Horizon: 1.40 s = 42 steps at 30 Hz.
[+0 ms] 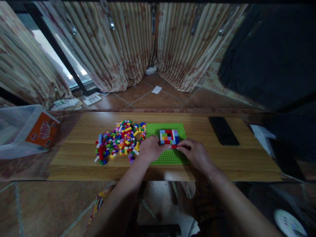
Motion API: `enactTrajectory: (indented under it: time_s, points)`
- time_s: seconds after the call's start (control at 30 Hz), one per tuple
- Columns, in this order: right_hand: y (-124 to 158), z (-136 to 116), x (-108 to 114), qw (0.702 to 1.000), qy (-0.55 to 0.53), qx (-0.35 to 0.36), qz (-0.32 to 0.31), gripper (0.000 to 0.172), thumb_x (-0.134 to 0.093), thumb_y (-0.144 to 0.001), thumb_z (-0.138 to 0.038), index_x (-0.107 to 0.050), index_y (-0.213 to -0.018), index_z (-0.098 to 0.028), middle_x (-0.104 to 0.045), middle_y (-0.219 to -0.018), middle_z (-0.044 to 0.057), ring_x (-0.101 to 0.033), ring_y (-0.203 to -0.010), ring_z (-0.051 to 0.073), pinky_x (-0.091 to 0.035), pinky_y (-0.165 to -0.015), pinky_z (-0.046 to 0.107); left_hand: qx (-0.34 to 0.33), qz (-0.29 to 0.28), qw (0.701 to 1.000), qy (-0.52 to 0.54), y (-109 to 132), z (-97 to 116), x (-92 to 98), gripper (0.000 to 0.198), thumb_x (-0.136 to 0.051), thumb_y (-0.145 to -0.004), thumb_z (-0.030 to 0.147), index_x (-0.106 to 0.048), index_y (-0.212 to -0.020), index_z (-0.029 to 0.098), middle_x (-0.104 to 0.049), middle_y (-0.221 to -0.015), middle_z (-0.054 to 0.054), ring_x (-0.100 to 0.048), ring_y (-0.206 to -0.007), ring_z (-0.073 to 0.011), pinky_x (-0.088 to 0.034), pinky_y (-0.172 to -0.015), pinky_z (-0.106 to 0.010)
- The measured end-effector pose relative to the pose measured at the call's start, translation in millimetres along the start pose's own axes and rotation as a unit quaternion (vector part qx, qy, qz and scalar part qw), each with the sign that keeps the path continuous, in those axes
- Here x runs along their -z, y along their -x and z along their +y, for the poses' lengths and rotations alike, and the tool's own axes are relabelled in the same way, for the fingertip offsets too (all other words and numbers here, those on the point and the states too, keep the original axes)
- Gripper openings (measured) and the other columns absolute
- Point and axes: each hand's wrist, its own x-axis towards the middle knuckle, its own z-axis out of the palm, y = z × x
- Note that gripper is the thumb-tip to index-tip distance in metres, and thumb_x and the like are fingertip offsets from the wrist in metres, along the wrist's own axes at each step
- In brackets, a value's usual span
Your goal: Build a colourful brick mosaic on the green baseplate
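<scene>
On a wooden table point(74, 148), a heap of loose bricks point(118, 140) lay left of a green baseplate point(168, 158). Above the plate, the left hand point(151, 148) curled beside a multicoloured build point(165, 138), its grip unclear; the right hand point(194, 150) pinched a red brick point(174, 146) at the build's near edge.

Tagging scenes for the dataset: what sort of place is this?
Probably a room in a home: patterned curtains, a tiled floor, and toy bricks spread on a wooden table.
</scene>
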Motion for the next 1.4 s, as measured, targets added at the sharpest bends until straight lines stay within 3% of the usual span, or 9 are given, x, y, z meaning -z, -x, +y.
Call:
enactTrajectory:
  time_s: [0.23, 0.43, 0.57, 0.77, 0.93, 1.13, 1.4]
  points:
    - [-1.3, -5.8, 6.6, 0.999, 0.032, 0.015, -0.009, 0.014, -0.062, -0.083, -0.033, -0.069, -0.081, -0.020, -0.071, -0.081, 0.003, -0.064, -0.075, 0.018, -0.046, -0.070, 0.031, -0.048, -0.011, 0.997, 0.057, -0.6, -5.7, 3.8, 0.044, -0.058, -0.073, 0.063, -0.061, -0.066, 0.019, -0.055, -0.055, 0.000, -0.051, -0.053, -0.0145, -0.030, -0.051, -0.026]
    - [-12.5, -12.9, 22.4, 0.991, 0.007, -0.015, 0.136, 0.029, -0.055, -0.087, -0.042, -0.069, -0.081, -0.017, -0.068, -0.069, 0.003, -0.061, -0.063, 0.017, -0.044, -0.059, 0.027, -0.108, -0.019, 0.978, 0.175, -5.9, -20.5, 18.6, 0.039, -0.046, -0.085, 0.047, -0.054, -0.061, 0.018, -0.050, -0.053, 0.002, -0.045, -0.051, -0.0111, -0.030, -0.051, -0.024]
    - [-18.3, -28.4, 14.4, 0.986, -0.018, 0.009, 0.163, 0.027, -0.056, -0.087, -0.041, -0.069, -0.080, -0.018, -0.067, -0.069, 0.002, -0.060, -0.062, 0.016, -0.045, -0.059, 0.027, -0.102, 0.051, 0.952, 0.283, -11.0, -37.1, 32.9, 0.035, -0.047, -0.086, 0.044, -0.054, -0.065, 0.017, -0.053, -0.056, 0.003, -0.047, -0.052, -0.0102, -0.034, -0.051, -0.022]
    - [-15.6, -64.1, -27.9, 0.995, -0.005, 0.087, 0.051, 0.019, -0.052, -0.091, -0.030, -0.067, -0.083, -0.022, -0.069, -0.082, 0.003, -0.063, -0.075, 0.016, -0.047, -0.070, 0.029, -0.032, 0.230, 0.878, 0.419, -7.4, -61.7, 58.1, 0.033, -0.053, -0.083, 0.045, -0.061, -0.072, 0.015, -0.055, -0.058, 0.002, -0.045, -0.049, -0.0087, -0.034, -0.048, -0.021]
    - [-13.0, -80.5, -65.4, 0.990, 0.047, 0.123, -0.059, 0.017, -0.050, -0.091, -0.017, -0.065, -0.097, -0.021, -0.067, -0.092, 0.004, -0.062, -0.082, 0.017, -0.047, -0.076, 0.031, 0.001, 0.279, 0.831, 0.482, 0.9, -71.5, 69.2, 0.027, -0.058, -0.079, 0.041, -0.063, -0.076, 0.015, -0.056, -0.059, 0.002, -0.044, -0.049, -0.0075, -0.035, -0.048, -0.020]
    - [-23.6, -85.5, -97.4, 0.982, 0.107, 0.121, -0.097, 0.031, -0.053, -0.090, -0.026, -0.056, -0.120, -0.019, -0.062, -0.108, 0.010, -0.061, -0.095, 0.022, -0.048, -0.084, 0.036, -0.008, 0.238, 0.859, 0.453, 6.6, -73.4, 69.7, 0.027, -0.057, -0.080, 0.039, -0.059, -0.068, 0.016, -0.054, -0.057, 0.003, -0.042, -0.048, -0.0074, -0.033, -0.047, -0.021]
    - [-35.3, -84.1, -116.8, 0.975, 0.149, 0.118, -0.119, 0.024, -0.058, -0.087, -0.027, -0.063, -0.110, -0.019, -0.062, -0.105, 0.010, -0.062, -0.095, 0.023, -0.049, -0.083, 0.035, -0.025, 0.215, 0.885, 0.413, 4.5, -85.8, 66.6, 0.028, -0.057, -0.078, 0.043, -0.060, -0.069, 0.016, -0.054, -0.058, 0.002, -0.044, -0.053, -0.0092, -0.035, -0.051, -0.021]
